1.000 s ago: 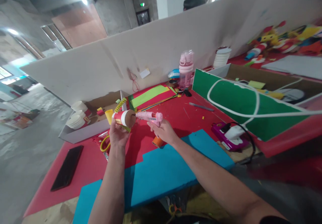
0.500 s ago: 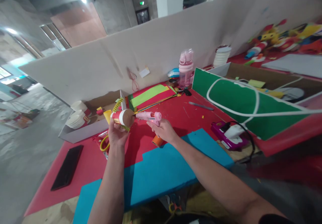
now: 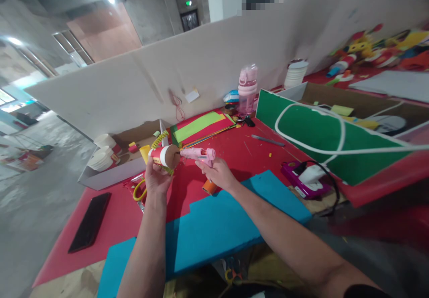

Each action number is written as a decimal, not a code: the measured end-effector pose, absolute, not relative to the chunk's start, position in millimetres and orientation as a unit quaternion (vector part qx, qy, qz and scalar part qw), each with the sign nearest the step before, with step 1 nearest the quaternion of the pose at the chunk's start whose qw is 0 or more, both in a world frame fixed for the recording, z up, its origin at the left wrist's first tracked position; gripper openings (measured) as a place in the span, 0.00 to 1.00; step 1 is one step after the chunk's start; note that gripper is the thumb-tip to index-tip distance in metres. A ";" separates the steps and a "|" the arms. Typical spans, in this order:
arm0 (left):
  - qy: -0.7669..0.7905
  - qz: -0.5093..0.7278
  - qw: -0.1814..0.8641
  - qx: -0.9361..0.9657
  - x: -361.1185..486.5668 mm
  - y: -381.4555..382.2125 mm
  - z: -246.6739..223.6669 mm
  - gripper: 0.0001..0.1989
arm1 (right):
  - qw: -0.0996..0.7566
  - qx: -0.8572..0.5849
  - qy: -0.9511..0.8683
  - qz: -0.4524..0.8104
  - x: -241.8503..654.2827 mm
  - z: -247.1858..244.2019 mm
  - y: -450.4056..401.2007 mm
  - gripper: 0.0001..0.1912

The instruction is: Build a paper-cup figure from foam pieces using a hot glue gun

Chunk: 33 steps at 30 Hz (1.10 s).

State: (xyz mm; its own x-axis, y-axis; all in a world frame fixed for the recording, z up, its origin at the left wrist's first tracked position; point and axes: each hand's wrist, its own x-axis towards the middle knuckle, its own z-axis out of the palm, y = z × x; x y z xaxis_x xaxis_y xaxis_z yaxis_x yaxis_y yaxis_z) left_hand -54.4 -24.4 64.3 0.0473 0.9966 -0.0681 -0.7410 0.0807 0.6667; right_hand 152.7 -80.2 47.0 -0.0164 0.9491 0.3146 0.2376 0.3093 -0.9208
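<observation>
My left hand is wrapped round a paper cup with a red and white side, held tilted so its brown round end faces right. Yellow folded paper strips and a yellow paper piece stick out from the cup. In my right hand is a pink glue gun, gripped by its handle. The gun's nozzle points left at the brown end, at or very close to its surface. Below the right hand lies an orange paper roll on the red table.
At left, a cardboard box holds paper cups; a black phone and yellow-handled scissors lie nearby. Blue sheets cover the front edge. A purple power strip, white cable and green-sided box stand right.
The cup has shifted very slightly to the right in my left hand. My right hand and the glue gun have stayed almost still.
</observation>
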 end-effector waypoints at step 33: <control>0.271 0.645 0.679 0.223 -56.0 -23.5 65.4 0.20 | 0.507 -0.421 -0.568 0.493 150.3 48.4 -79.9 0.22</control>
State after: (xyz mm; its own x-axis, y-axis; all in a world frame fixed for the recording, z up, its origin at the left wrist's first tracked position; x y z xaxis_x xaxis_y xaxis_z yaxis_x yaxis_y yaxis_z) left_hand -56.0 -23.5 65.4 0.0210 0.9965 -0.0806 -0.7542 0.0687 0.6531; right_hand 150.3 -79.9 48.4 -0.1315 0.9781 0.1612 -0.0207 0.1598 -0.9869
